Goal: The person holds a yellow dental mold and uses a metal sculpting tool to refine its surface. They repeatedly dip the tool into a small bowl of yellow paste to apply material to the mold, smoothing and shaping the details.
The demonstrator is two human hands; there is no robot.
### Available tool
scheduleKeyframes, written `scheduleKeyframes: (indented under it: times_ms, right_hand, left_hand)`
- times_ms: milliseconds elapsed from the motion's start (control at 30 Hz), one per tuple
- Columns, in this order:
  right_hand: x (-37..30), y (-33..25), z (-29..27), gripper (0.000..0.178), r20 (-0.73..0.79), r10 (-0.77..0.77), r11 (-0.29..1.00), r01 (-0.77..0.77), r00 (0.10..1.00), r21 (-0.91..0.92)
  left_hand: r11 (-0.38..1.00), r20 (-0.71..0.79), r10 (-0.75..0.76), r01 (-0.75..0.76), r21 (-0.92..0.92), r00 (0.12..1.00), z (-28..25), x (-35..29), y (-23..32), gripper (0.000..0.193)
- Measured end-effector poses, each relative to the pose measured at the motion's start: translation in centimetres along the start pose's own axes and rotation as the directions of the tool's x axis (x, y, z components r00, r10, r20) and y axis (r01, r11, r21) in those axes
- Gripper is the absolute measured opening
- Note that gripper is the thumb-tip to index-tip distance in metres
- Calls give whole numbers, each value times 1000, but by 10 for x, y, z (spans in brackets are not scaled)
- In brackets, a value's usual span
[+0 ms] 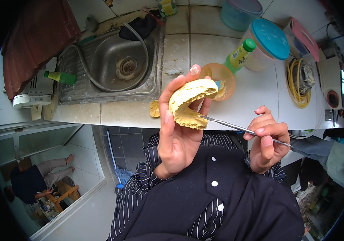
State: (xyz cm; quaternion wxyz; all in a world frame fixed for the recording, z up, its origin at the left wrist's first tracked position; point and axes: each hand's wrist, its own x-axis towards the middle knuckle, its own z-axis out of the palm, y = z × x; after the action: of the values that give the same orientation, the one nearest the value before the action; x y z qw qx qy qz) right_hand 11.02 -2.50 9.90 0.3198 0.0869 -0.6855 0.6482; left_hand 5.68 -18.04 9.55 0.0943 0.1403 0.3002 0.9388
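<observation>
A yellow plaster dental cast (182, 106), curved like a horseshoe with tooth shapes along its edge, is held up in my left hand (176, 146). The fingers wrap behind it and the thumb presses its outer side. One raised fingertip carries a pale smear. My right hand (268, 142) pinches a thin metal dental spatula (232, 126) like a pen. Its tip meets the lower arm of the cast, on the inner side. Beyond the cast stands an orange bowl (229, 82) with yellow material inside, partly hidden by my fingers.
A steel sink (99, 60) with a grey hose lies at the left of the tiled counter (176, 52). Green bottle (240, 56), blue-lidded tub (270, 38) and yellow coiled hose (296, 86) stand right. A small yellow piece (154, 108) sits near the counter edge. Another person (31, 180) is at lower left.
</observation>
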Motion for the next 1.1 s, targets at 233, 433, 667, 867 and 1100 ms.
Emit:
scheduleKeyframes:
  times_ms: [233, 433, 667, 867, 1100]
  right_hand:
    - [0, 3, -1, 12, 72, 5, 1000, -6, 997, 12]
    - [2, 2, -5, 18, 201, -49, 995, 64, 978, -73]
    - [2, -2, -9, 20, 272, -137, 974, 179, 953, -139]
    - [3, -7, -13, 20, 287, -204, 949, 262, 936, -178]
    - [6, -8, -11, 21, 332, -207, 940, 281, 920, -193]
  left_hand:
    - [1000, 6, -8, 8, -26, 1000, 0, -1, -2, 55]
    - [997, -17, -32, 31, -65, 999, 2, 0, 0, 51]
    - [995, -64, -58, 53, -82, 996, 4, 0, -1, 50]
    - [999, -15, 2, -2, -45, 1000, 0, -1, -1, 50]
    - [999, -13, -5, 5, -37, 1000, 0, -2, 1, 54]
